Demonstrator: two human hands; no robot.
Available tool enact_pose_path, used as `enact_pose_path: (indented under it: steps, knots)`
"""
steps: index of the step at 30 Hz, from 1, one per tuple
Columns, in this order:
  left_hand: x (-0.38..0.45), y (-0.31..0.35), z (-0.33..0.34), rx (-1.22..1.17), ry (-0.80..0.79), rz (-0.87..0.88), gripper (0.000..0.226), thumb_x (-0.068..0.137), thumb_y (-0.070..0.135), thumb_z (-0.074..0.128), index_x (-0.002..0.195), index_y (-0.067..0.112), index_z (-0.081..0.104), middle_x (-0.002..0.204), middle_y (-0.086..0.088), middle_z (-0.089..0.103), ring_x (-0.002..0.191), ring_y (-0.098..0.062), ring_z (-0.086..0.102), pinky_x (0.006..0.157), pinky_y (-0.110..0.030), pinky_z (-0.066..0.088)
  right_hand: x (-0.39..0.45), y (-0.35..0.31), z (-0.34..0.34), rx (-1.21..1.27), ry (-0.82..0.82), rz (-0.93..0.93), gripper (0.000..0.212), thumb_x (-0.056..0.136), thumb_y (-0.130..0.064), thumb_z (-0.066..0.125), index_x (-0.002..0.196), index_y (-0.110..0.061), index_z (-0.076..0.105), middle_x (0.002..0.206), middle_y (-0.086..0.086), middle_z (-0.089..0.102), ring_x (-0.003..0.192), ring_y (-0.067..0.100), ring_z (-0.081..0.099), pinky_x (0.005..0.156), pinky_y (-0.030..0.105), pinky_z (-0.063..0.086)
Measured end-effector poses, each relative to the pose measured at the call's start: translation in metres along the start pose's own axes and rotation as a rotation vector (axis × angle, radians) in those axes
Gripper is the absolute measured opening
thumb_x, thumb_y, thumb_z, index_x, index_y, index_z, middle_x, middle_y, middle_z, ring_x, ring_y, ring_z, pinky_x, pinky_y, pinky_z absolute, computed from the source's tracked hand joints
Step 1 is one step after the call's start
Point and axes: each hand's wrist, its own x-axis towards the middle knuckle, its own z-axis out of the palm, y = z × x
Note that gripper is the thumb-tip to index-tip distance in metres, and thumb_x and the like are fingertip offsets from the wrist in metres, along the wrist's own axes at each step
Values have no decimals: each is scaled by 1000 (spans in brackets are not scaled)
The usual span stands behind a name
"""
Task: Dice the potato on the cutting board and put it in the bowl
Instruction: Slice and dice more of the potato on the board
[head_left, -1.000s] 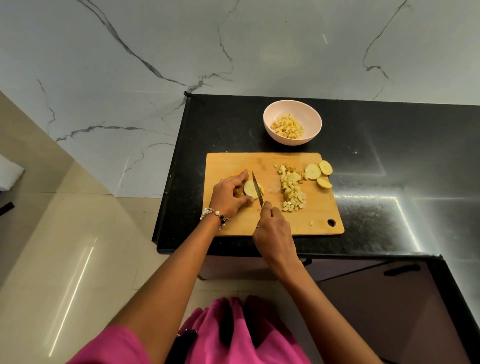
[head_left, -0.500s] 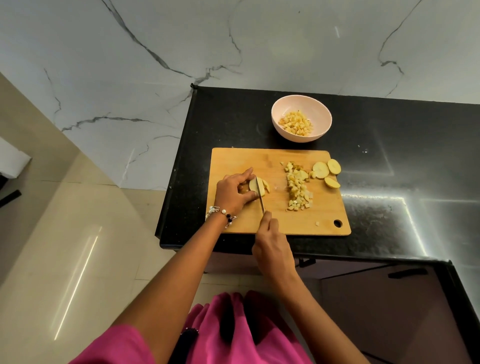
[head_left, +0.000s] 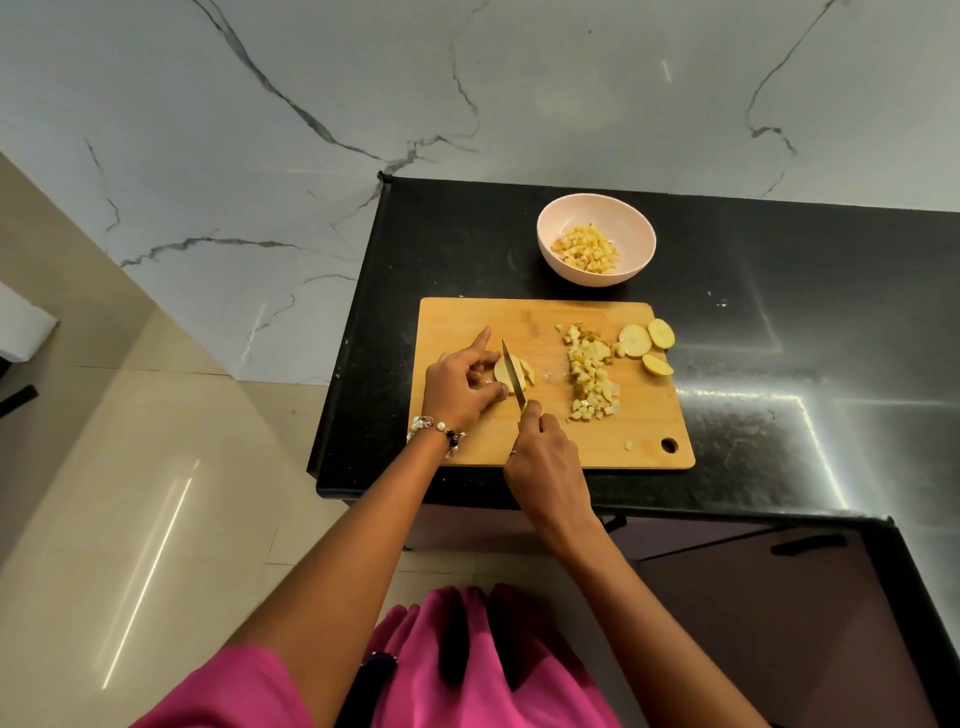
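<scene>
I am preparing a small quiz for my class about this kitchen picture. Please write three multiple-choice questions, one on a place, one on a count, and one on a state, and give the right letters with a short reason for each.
1. Where is the pink bowl?
A. on the cutting board
B. on the black counter beyond the cutting board
C. on the floor

2. How many round potato slices lie at the board's far right corner?
A. one
B. three
C. six

3. What does the right hand do?
A. grips the knife
B. rests flat on the counter
C. lifts the bowl

Answers:
1 B: the bowl stands on the counter, past the cutting board.
2 B: three potato slices show there.
3 A: its fingers curl round the knife.
</scene>
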Motion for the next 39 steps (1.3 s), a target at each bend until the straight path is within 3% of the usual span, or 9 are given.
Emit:
enact_pose_path:
  steps: [8,13,15,18,20,26,29,34,39]
  knots:
    - [1,-2,3,-36,29,2,73,70,15,79,135,23,46,107,4,70,86,-11,58,86,-26,49,18,-11,6,-19,29,-48,51,85,7,40,134,17,33,104,30,56,69,42,60,56,34,36]
    - [2,-2,3,-49,23,-3,76,70,23,80,137,20,44,108,6,69,88,-9,58,85,-22,46,-22,1,18,-115,70,-77,48,68,7,44,114,16,55,74,19,59,33,25,47,36,25,20]
    - [2,-2,2,-57,26,-2,78,69,23,80,137,19,43,108,5,69,88,-9,59,85,-22,48,-36,2,11,-109,25,-38,49,71,8,42,119,14,52,80,19,61,40,28,53,39,27,23]
    - [2,-2,2,-66,22,-15,80,69,20,80,138,18,41,109,5,69,88,-9,61,88,-26,50,-35,-2,-5,-2,-33,7,52,89,2,34,141,5,28,114,20,54,81,36,61,57,33,34]
    - [2,-2,1,-85,11,-25,81,70,15,80,140,18,39,110,5,68,91,-7,62,91,-24,49,-26,-3,-6,37,6,6,55,91,-2,32,144,3,21,123,19,49,93,36,58,66,34,39]
    - [-1,-3,-1,-131,67,-24,74,74,12,77,139,14,40,108,2,69,85,-1,63,84,-11,49,4,-8,0,6,-4,-17,55,90,-1,32,144,5,21,121,22,50,95,38,55,75,39,43]
    - [-1,-2,1,-126,102,-14,71,73,14,78,135,12,46,103,2,71,83,-4,65,84,-19,52,5,-8,2,8,-21,-10,56,89,0,33,143,6,21,121,23,50,94,39,56,75,40,44]
    - [1,-3,4,-130,118,-13,67,72,17,79,132,11,50,100,0,72,80,-4,65,82,-22,54,10,-18,11,-106,27,-25,49,77,3,29,117,17,53,79,24,61,39,31,52,35,28,34]
    - [1,-2,5,-151,132,-36,70,70,20,81,132,11,51,96,0,73,76,-3,65,80,-20,54,-2,-16,13,-104,35,-56,51,63,13,62,113,18,55,76,22,60,32,24,48,31,24,33]
